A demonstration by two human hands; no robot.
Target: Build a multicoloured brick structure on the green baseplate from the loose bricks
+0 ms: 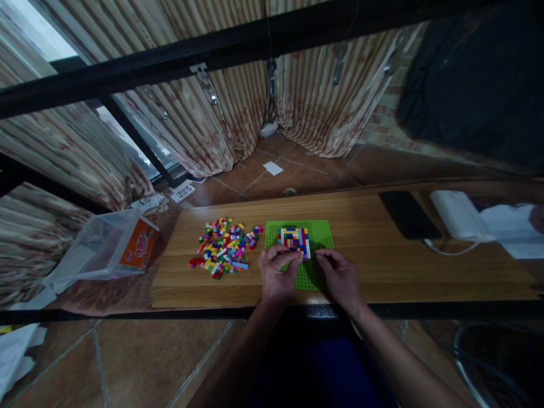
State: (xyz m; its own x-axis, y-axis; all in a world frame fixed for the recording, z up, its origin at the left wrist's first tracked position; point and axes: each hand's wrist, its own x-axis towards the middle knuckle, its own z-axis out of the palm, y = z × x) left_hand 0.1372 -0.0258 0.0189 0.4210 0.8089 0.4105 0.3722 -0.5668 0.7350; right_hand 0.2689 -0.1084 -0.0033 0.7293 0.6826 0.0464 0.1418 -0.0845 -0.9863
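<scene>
A green studded baseplate (321,229) lies on the wooden board, and on it stands a square build of toy bricks (304,241) in white, blue, red and yellow. Over the build's near left corner is my left hand (278,275), thumb and forefinger pinched together at its near edge. A tiny yellowish spot shows at those fingertips, too small to name. My right hand (342,277) is at the baseplate's right side, fingers curled and tips close together, apart from the build. Whatever it may hold is hidden. Left of the baseplate spreads a pile of loose toy bricks (229,243) in many colours.
On the right of the wooden board (365,249) lie a black phone (410,215) and a white power bank (454,212) with a cable. A clear plastic box (106,255) with an orange label sits beyond the board's left end. A dark metal rail (170,62) crosses above.
</scene>
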